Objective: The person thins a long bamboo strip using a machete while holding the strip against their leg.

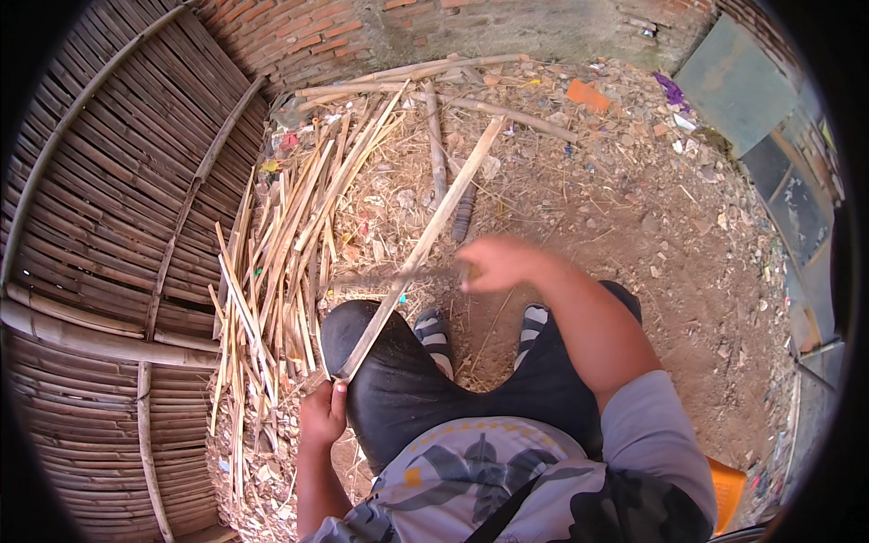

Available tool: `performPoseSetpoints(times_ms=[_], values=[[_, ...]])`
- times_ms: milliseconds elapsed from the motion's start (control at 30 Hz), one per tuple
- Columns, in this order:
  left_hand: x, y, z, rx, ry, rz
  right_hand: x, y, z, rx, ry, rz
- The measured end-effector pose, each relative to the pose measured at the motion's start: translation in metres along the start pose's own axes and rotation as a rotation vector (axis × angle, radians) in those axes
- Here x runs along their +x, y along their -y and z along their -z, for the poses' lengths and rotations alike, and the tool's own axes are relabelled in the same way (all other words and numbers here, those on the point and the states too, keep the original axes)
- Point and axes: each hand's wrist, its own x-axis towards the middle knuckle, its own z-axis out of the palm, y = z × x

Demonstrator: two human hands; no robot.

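My left hand (321,416) is closed on the lower end of a long pale bamboo strip (438,217) beside my dark-trousered left knee, thumb on top. The strip slants up and to the right past my legs. My right hand (498,264), smeared by motion, is closed on the handle of a long blade (380,279), also blurred, which stretches leftward across the strip; whether it touches the strip I cannot tell. My two sandalled feet (434,335) show on the dirt between my knees.
Many split bamboo strips (272,290) lie at my left, beside a slatted bamboo wall (100,226). Bamboo poles (434,136) lie ahead below a brick wall (434,27). Sheet panels (738,81) lean at the right. An orange plastic object (729,498) is behind my right side.
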Motion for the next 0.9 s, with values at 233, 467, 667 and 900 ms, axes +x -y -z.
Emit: performPoseSetpoints(times_ms=[233, 467, 667, 900], values=[[0.001, -0.007, 0.006, -0.015, 0.026, 0.034, -0.007, 0.001, 0.029, 0.069, -0.096, -0.350], [-0.002, -0.004, 0.009, -0.024, 0.033, 0.057, 0.005, 0.053, 0.007, -0.104, 0.221, -0.068], [0.000, -0.009, 0.008, -0.025, 0.024, 0.064, -0.005, -0.006, 0.036, 0.129, -0.107, -0.430], [0.000, -0.002, 0.006, -0.059, 0.026, 0.020, 0.003, 0.037, 0.004, -0.091, 0.125, -0.111]])
